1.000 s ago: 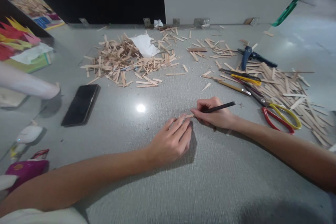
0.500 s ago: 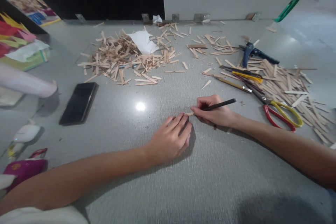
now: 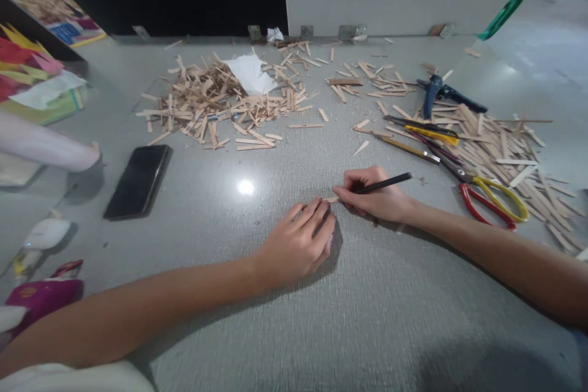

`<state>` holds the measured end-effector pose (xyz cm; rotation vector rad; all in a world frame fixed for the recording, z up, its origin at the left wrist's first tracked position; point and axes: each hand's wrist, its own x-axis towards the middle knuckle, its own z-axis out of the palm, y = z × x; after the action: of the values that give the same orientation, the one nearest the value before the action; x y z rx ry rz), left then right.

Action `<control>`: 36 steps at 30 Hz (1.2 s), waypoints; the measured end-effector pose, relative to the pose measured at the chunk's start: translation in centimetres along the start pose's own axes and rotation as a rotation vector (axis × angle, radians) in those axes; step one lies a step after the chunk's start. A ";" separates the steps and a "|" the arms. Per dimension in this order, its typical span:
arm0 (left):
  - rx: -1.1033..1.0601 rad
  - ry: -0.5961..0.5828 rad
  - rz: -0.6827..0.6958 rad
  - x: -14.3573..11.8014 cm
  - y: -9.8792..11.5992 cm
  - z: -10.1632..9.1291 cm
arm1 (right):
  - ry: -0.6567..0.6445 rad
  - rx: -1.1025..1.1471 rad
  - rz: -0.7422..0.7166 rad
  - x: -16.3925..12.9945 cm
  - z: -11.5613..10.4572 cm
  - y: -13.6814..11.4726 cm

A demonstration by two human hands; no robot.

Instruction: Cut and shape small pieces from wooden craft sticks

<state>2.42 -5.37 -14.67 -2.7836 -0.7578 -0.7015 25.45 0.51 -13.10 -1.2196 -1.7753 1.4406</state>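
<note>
A black pencil [image 3: 388, 182] is gripped in my right hand [image 3: 374, 196], its upper end pointing right and its tip hidden by the fingers. Between my hands lies a short piece of wooden stick [image 3: 331, 199], mostly covered. The fingers of my left hand [image 3: 298, 242] are bent over its left end and press it against the grey table [image 3: 294, 337]. My right fingertips meet the stick's other end. To the right of that hand rest scissors [image 3: 493, 199] with one red and one yellow handle.
A heap of wooden sticks [image 3: 193, 95] with a white paper [image 3: 252, 73] lies at the back; more sticks [image 3: 496, 141] spread at right. Near them are a yellow cutter [image 3: 432, 131] and a dark blue tool [image 3: 432, 95]. A phone [image 3: 138, 180] and a magenta glue gun [image 3: 43, 297] lie left.
</note>
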 end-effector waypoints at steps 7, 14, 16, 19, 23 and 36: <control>-0.007 -0.018 -0.003 -0.1 0.0 0.0 | -0.001 0.006 -0.008 0.0 0.0 -0.1; -0.012 -0.022 -0.004 -0.2 0.0 0.2 | -0.001 0.023 -0.008 0.1 0.1 -0.4; -0.021 -0.032 -0.004 -0.2 0.0 0.2 | 0.001 0.019 -0.014 0.1 0.1 -0.5; -0.022 -0.045 -0.005 -0.3 0.0 0.1 | 0.001 0.020 -0.017 0.0 0.0 -0.5; -0.027 -0.044 -0.007 -0.3 0.0 0.1 | -0.004 0.011 -0.032 0.0 0.0 -0.5; 0.002 -0.033 -0.007 -0.3 0.0 0.1 | 0.009 -0.002 -0.028 0.1 -0.1 -0.2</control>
<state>2.26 -5.47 -14.87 -2.7984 -0.7739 -0.6575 25.38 0.66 -12.92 -1.1955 -1.7811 1.4161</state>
